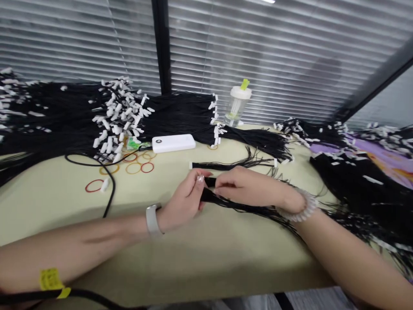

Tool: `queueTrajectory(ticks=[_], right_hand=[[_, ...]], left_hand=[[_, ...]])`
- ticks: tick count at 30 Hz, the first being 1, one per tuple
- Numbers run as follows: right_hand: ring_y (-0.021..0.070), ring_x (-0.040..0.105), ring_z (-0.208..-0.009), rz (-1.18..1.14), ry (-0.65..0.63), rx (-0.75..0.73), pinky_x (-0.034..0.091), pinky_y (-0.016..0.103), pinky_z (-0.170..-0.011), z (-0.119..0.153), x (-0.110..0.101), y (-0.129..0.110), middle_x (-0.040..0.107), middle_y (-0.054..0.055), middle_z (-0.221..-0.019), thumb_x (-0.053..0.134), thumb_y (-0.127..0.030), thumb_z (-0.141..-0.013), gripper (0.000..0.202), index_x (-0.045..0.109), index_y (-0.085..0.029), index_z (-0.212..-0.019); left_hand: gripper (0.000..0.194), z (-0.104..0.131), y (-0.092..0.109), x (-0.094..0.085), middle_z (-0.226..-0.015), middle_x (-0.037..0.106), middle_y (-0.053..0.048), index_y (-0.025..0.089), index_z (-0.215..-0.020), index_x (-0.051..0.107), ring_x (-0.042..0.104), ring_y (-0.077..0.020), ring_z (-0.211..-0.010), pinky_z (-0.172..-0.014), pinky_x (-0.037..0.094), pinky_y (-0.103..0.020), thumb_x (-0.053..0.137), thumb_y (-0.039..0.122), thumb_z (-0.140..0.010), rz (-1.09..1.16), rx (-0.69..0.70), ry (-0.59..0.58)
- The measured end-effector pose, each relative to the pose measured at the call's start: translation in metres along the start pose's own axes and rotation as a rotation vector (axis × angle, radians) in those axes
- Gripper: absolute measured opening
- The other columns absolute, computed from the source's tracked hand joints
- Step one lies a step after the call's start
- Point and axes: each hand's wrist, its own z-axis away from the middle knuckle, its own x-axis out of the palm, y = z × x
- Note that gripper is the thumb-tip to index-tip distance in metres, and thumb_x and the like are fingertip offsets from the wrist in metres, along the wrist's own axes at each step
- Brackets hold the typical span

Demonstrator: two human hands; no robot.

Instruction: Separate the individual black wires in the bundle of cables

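A black cable bundle (209, 196) is pinched in the left grip (185, 193), its strands stretched past the near side of the right grip (240, 185), whose closure cannot be told. A white power bank (174, 144) is seen beyond.

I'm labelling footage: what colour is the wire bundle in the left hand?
The bundle is black, clearest in the head view.

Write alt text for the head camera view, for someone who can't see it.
A person's left hand grips a bundle of black wires at a pale yellow table, the right hand close by. Farther back are a white power bank, a lidded cup, piles of white-tipped wires and blinds.
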Motion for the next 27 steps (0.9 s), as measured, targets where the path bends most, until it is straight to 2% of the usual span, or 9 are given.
queueTrajectory(ticks=[3, 6, 9, 15, 18, 27], right_hand=[[0.0056, 0.040, -0.051, -0.040, -0.018, -0.011, 0.028, 0.018, -0.047, -0.008, 0.005, 0.008, 0.053, -0.002, -0.062, 0.038, -0.035, -0.084, 0.027, 0.055, -0.015, -0.077], [0.0050, 0.040, -0.053, -0.073, -0.010, -0.042, 0.029, 0.018, -0.051, -0.007, 0.012, 0.012, 0.050, -0.003, -0.061, 0.038, -0.030, -0.085, 0.026, 0.053, -0.015, -0.071], [0.0045, 0.038, -0.052, -0.099, 0.053, -0.063, 0.028, 0.018, -0.050, -0.005, 0.018, 0.015, 0.046, -0.004, -0.057, 0.036, -0.028, -0.086, 0.028, 0.052, -0.014, -0.068], [0.0043, 0.041, -0.054, -0.097, 0.155, -0.042, 0.030, 0.017, -0.051, -0.007, 0.021, 0.019, 0.050, -0.004, -0.060, 0.040, -0.020, -0.083, 0.020, 0.054, -0.015, -0.069], [0.0048, 0.044, -0.057, -0.129, 0.127, -0.029, 0.033, 0.017, -0.053, -0.008, 0.024, 0.019, 0.055, -0.003, -0.066, 0.041, -0.022, -0.083, 0.018, 0.057, -0.017, -0.077], [0.0025, 0.036, -0.048, -0.065, 0.069, -0.008, 0.027, 0.016, -0.048, -0.006, 0.024, 0.015, 0.048, -0.005, -0.055, 0.038, -0.022, -0.084, 0.022, 0.050, -0.016, -0.067]], left_hand=[[0.031, -0.002, -0.003, -0.001, -0.055, 0.040, 0.006, 0.021, -0.101, 0.038, 0.039, -0.0058, -0.038, -0.038, 0.035, -0.018, 0.025, 0.044, -0.087, 0.043, -0.049, -0.002], [0.035, -0.004, -0.007, -0.001, -0.062, 0.045, 0.005, 0.022, -0.102, 0.038, 0.040, -0.0040, -0.035, -0.035, 0.035, -0.017, 0.023, 0.048, -0.086, 0.069, -0.091, -0.005], [0.040, -0.005, -0.010, -0.001, -0.067, 0.052, 0.003, 0.021, -0.104, 0.037, 0.044, -0.0043, -0.036, -0.036, 0.037, -0.017, 0.022, 0.052, -0.084, 0.082, -0.085, -0.029], [0.042, -0.008, -0.011, -0.002, -0.051, 0.047, 0.006, 0.017, -0.100, 0.039, 0.044, -0.0061, -0.035, -0.037, 0.039, -0.018, 0.022, 0.052, -0.084, 0.072, -0.111, 0.025], [0.043, -0.009, -0.010, -0.001, -0.056, 0.048, 0.005, 0.017, -0.099, 0.039, 0.043, -0.0047, -0.034, -0.035, 0.038, -0.017, 0.021, 0.053, -0.084, 0.063, -0.120, 0.037], [0.044, -0.009, -0.008, -0.001, -0.061, 0.053, 0.003, 0.017, -0.100, 0.039, 0.041, -0.0031, -0.033, -0.034, 0.037, -0.015, 0.017, 0.052, -0.085, 0.041, -0.119, 0.017]])
